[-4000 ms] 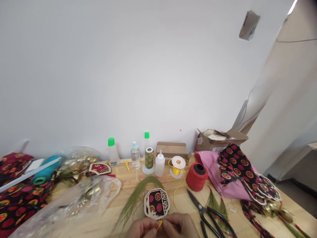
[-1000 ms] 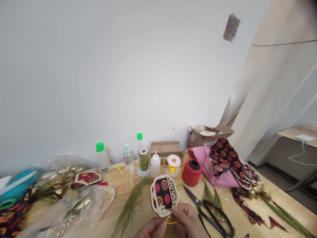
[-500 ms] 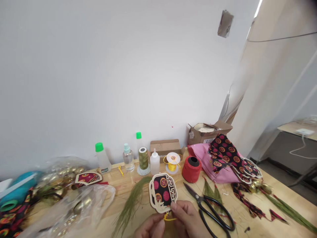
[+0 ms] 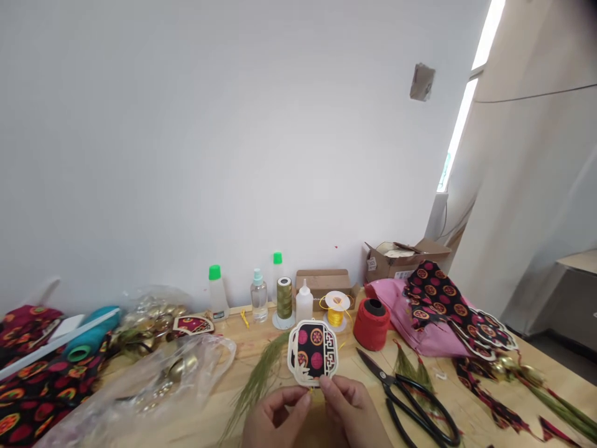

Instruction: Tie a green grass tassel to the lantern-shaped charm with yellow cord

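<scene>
Both my hands are at the bottom centre of the head view. My left hand (image 4: 274,417) and my right hand (image 4: 349,410) pinch the lower edge of a wooden-framed ornament (image 4: 312,352) with black cloth dotted red and orange, held upright above the table. A bit of yellow cord shows between my fingertips. A bundle of green threads (image 4: 255,382) lies on the wooden table (image 4: 219,410) just left of my hands. Black scissors (image 4: 410,401) lie to the right of my right hand.
Behind the ornament stand a red thread cone (image 4: 372,323), a yellow cord spool (image 4: 336,310), an olive spool (image 4: 283,300) and small bottles (image 4: 259,302). A clear bag of brass bells (image 4: 168,373) lies left. Patterned cloth, pink fabric (image 4: 410,330) and finished ornaments lie right.
The camera has swung back to the left. The ornament now stands more upright and square between my fingers, and my hands have come closer together under it.
</scene>
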Motion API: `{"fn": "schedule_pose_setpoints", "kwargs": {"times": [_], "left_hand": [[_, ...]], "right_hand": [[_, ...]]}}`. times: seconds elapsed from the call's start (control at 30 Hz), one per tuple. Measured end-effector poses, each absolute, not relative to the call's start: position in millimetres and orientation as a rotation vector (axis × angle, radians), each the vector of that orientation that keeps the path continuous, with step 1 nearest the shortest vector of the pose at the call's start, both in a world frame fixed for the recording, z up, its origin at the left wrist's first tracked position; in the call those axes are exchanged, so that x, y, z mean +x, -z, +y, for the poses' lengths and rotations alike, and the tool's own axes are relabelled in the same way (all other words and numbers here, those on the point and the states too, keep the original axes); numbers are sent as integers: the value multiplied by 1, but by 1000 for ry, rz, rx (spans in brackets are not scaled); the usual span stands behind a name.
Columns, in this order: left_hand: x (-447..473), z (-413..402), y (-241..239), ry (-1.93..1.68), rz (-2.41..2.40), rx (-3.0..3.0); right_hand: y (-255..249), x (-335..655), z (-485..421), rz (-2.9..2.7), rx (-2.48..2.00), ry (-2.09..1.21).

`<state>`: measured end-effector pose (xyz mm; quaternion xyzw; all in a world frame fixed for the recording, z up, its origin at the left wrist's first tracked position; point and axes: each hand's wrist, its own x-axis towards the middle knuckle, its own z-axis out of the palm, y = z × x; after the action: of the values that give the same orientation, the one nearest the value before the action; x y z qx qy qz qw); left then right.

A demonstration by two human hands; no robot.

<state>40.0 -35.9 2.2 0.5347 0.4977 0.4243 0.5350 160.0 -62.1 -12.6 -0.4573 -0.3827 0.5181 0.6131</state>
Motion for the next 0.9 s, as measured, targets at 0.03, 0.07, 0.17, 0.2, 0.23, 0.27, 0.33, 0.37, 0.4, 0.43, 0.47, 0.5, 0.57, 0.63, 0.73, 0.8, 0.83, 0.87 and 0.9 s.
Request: {"fn": "schedule_pose_setpoints", "kwargs": {"times": [0.03,0.07,0.17,0.2,0.23,0.27,0.33,0.37,0.4,0.43,0.47,0.5,0.57,0.63,0.73,0.8,0.83,0.87,0.9], "left_hand": [[40,-36,-2,-1030,1202,1333],[40,-37,-2,-1045,1211,1391],[39,-41,-7,-1034,1177,1532],[39,-42,-10,-1010,1138,1559],[38,-43,-12,-981,1087,1567],[38,-44,-15,-956,1035,1549],[38,-46,-17,-929,946,1445],[38,-46,-18,-926,923,1371],[39,-47,-17,-926,921,1293],[40,-47,-16,-921,933,1219],[41,-48,-15,-913,951,1154],[42,-48,-14,-900,973,1100],[44,-48,-12,-873,999,1031],[45,-48,-11,-854,990,1014],[44,-48,-11,-861,955,1009],[44,-47,-11,-873,936,995],[44,-46,-10,-877,937,988],[44,-45,-9,-876,943,983],[43,-43,-8,-870,949,973]], "right_hand": [[12,159,-63,-882,-1065,-1181],[11,159,-64,-879,-1076,-1168],[9,159,-66,-892,-1080,-1158],[9,160,-66,-897,-1065,-1164],[8,160,-66,-903,-1047,-1172],[8,160,-66,-911,-1025,-1176],[6,161,-66,-911,-994,-1192],[5,162,-66,-903,-988,-1205],[3,162,-67,-893,-986,-1220],[2,162,-67,-877,-983,-1237],[0,162,-68,-858,-979,-1261],[-1,162,-68,-842,-971,-1285],[-3,164,-69,-828,-960,-1323],[-4,166,-67,-813,-980,-1359],[-8,173,-61,-841,-1085,-1430],[-11,178,-56,-934,-1177,-1478],[-13,180,-54,-989,-1213,-1494],[-14,182,-52,-1034,-1235,-1503],[-15,183,-51,-1060,-1237,-1498]]}}
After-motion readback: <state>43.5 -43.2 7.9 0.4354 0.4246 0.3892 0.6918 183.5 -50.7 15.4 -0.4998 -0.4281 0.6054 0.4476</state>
